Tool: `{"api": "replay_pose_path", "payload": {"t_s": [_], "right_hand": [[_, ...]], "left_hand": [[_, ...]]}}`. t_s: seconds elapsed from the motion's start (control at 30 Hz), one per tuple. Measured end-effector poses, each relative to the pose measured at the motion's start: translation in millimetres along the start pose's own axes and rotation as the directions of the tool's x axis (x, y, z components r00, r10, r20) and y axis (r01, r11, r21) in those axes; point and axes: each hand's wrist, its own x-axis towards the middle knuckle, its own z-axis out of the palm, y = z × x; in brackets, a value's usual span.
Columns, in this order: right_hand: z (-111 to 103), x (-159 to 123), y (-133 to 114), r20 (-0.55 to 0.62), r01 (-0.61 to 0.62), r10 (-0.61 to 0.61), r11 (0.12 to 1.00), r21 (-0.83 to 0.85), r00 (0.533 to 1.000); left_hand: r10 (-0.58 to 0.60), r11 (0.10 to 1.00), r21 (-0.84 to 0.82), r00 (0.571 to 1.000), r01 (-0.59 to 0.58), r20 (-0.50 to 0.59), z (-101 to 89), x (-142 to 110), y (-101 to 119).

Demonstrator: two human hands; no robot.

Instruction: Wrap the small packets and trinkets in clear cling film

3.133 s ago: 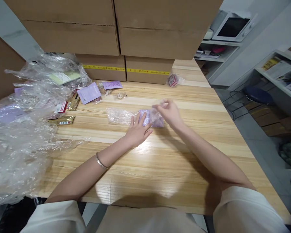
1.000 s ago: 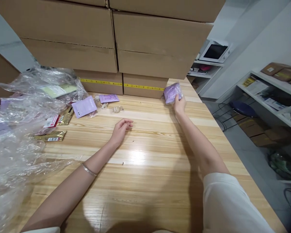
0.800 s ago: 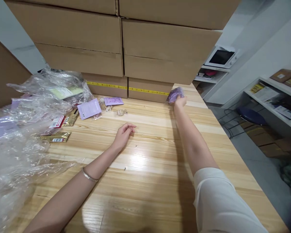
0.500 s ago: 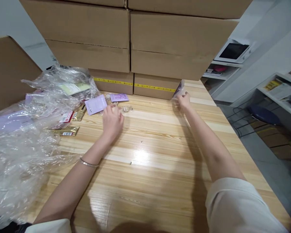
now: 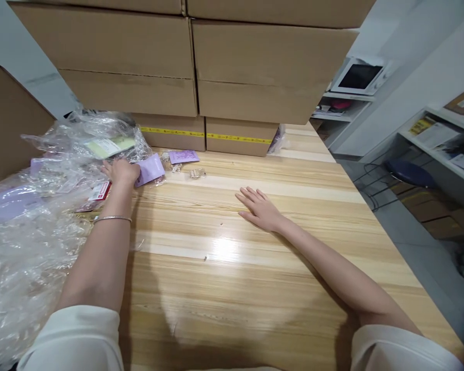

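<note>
Behind the desk [image 5: 232, 299], seen from the head, cartons [image 5: 255, 62] stand stacked as a wall, with a purple bundle [image 5: 277, 140] in clear wrap beside the lowest right one. Crumpled film [image 5: 27, 268] heaps along the left, a green packet [image 5: 110, 146] among it. At its edge is the left hand [image 5: 120, 171], next to a lilac packet [image 5: 150, 169]; that grip is hidden, so I cannot tell what it pinches. Close by lie a red-and-white packet [image 5: 99, 191], a purple packet [image 5: 183, 156] and a small clear packet [image 5: 198, 174]. Palm down over the wood, the right hand [image 5: 261, 208] has its grip spread, well in from the slanting right edge. Past that stand a stool [image 5: 410, 172] and a microwave [image 5: 358, 77].
</note>
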Motion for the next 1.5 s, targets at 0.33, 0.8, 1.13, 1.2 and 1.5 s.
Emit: {"api": "replay_pose_path", "payload": {"t_s": [0.33,0.8,1.13,1.2,1.5], "right_hand": [[2.2,0.2,1.7,-0.044,0.001,0.001,0.999,0.04,0.999],[1.2,-0.6,2.7,-0.261,0.102,0.123,0.702,0.704,0.958],[-8.3,9.6,0.6,-0.02,-0.283,0.69,0.322,0.903,0.723],[-22.5,11.6,0.3,0.209,-0.374,0.735,0.065,0.925,0.645],[-100.5,-9.9,6.2,0.22,-0.405,0.684,0.12,0.906,0.695]], "left_hand": [[0.323,0.946,0.029,0.934,-0.323,-0.151,-35.4,-56.9,56.4],[0.837,0.454,-0.888,0.306,0.072,0.453,-6.0,-198.8,130.7],[0.712,0.603,-0.777,0.562,-0.182,0.421,10.2,-167.7,107.7],[0.717,0.679,-0.598,0.56,-0.425,0.416,20.1,-175.6,104.6],[0.597,0.785,-0.204,0.627,-0.585,0.501,44.4,-200.3,104.9]]}}
